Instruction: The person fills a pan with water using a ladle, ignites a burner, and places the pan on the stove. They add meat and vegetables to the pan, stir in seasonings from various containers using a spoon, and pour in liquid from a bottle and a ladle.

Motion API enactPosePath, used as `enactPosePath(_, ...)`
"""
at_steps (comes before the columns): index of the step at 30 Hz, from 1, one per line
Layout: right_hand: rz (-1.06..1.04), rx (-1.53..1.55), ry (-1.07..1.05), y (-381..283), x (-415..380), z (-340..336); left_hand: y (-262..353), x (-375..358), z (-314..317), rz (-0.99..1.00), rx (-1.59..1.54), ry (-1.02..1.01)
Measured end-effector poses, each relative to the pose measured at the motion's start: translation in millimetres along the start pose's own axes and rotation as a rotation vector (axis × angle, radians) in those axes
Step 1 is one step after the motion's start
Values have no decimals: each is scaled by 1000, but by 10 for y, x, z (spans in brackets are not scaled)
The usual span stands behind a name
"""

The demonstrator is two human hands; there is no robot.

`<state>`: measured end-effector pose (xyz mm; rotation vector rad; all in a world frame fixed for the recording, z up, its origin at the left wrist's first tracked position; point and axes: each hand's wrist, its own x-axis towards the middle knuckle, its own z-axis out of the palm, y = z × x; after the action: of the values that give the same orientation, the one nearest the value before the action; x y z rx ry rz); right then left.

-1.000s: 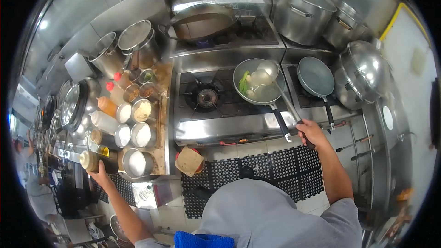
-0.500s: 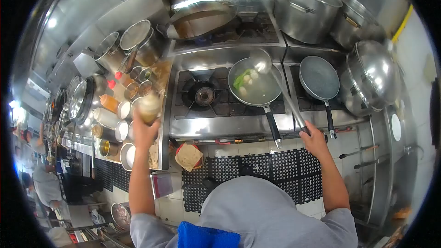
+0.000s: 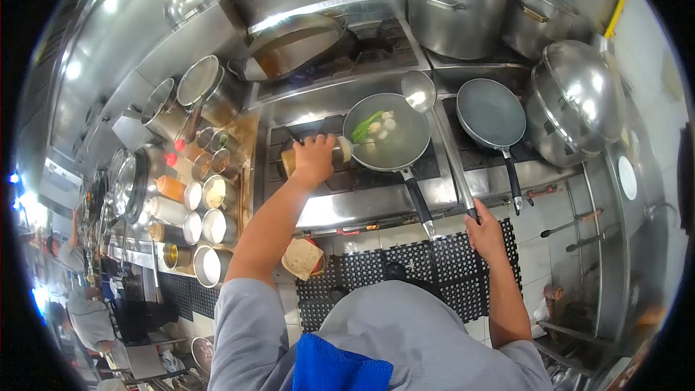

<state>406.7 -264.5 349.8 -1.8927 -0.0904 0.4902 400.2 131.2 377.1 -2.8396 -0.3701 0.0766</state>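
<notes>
My left hand (image 3: 314,159) is wrapped round a squeeze bottle (image 3: 289,163) with yellowish contents, tipped on its side. The bottle's nozzle end points right, over the near left rim of a frying pan (image 3: 409,153). Inside that pan lie green leaves (image 3: 368,126) and several pale round pieces (image 3: 384,124) in a pool of liquid. My right hand (image 3: 486,232) grips the lower end of a long-handled ladle (image 3: 418,91). Its bowl rests up at the pan's far right rim, with the shaft slanting down past the pan's right side.
A second frying pan (image 3: 491,117) sits on the right burner beside a big metal bowl (image 3: 572,101). Large stockpots (image 3: 457,18) and a wide pan (image 3: 297,43) stand behind. Containers (image 3: 213,226) and sauce bottles (image 3: 171,187) crowd the left counter. Co-workers (image 3: 94,318) are far left.
My left hand has carried the bottle right from the counter to the pan and tipped it over. The ladle's bowl has shifted from over the pan to its right rim.
</notes>
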Motion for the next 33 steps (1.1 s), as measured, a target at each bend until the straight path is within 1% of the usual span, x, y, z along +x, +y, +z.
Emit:
enactPosePath(2,11,-6,12,-18,-24,-31,87,157,44,17,54,-27)
enactPosePath(4,20,3,24,-7,-48,-54,118,310,94,-96,115,-33)
enactPosePath(5,19,4,25,21,-49,-64,88,379,115,-95,116,-32)
enactPosePath(7,45,55,22,89,-54,-80,-7,435,75,-196,139,-109)
enactPosePath(8,46,55,22,97,-63,-87,-43,433,70,-196,140,-110)
enactPosePath(11,61,70,4,113,-64,-100,-53,398,23,-150,214,-194)
enactPosePath(12,76,93,-2,122,-59,-101,1,348,-18,-151,216,-195)
enactPosePath(14,89,114,-10,141,-39,-94,126,265,-111,-45,191,-190)
enactPosePath(15,86,133,-17,158,-22,-87,164,248,-122,-38,147,-138)
enactPosePath(16,82,149,-25,166,-12,-85,164,279,-108,-42,146,-139)
enactPosePath(18,94,152,-30,141,-1,-78,147,371,-128,-113,93,-115)
enactPosePath(21,108,130,-27,169,8,-83,55,342,-248,-138,78,-149)
enactPosePath(25,115,82,-21,198,55,-64,-8,258,-209,-171,38,-169)
enactPosePath(27,103,69,-47,192,86,-73,-31,161,-256,-235,-178,-107)
enactPosePath(28,88,59,-70,169,116,-83,-42,117,-294,-241,-183,-106)
enactPosePath(30,72,0,-64,113,155,-82,-90,36,-340,-348,-502,-56)
enactPosePath(31,58,-53,-55,86,176,-77,-174,35,-199,-338,-696,33)
enactPosePath(32,56,-59,-61,62,216,-78,-249,-6,-132,-347,-699,32)
enactPosePath(33,32,-174,-53,46,274,-87,-304,-75,-115,-330,-946,160)
